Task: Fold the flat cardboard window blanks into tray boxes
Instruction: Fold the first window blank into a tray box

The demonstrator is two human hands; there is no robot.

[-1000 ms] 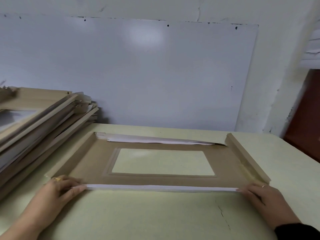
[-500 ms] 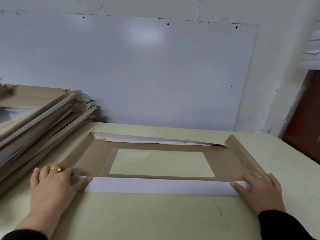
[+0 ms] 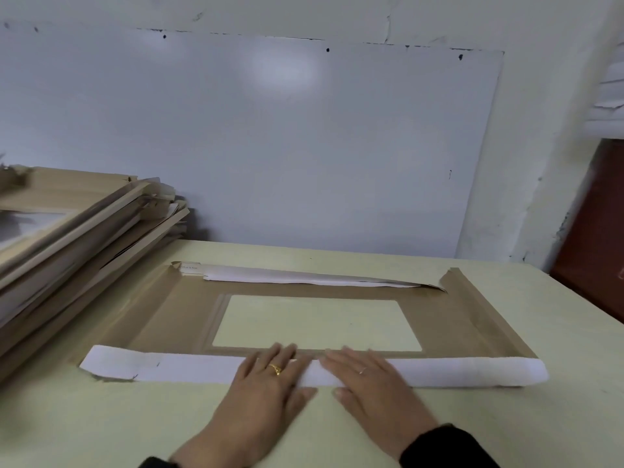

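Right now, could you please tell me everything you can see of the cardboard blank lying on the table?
The cardboard blank is brown with a rectangular window cut in its middle. It lies flat on the pale table. Its near flap is folded over, white side up, and the left hand and right hand press flat on its middle. The far flap shows white too; the right side wall stands raised.

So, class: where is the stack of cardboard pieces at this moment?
In the head view, the stack of cardboard pieces sits at the far left of the table, against the wall, just left of the window blank being folded.
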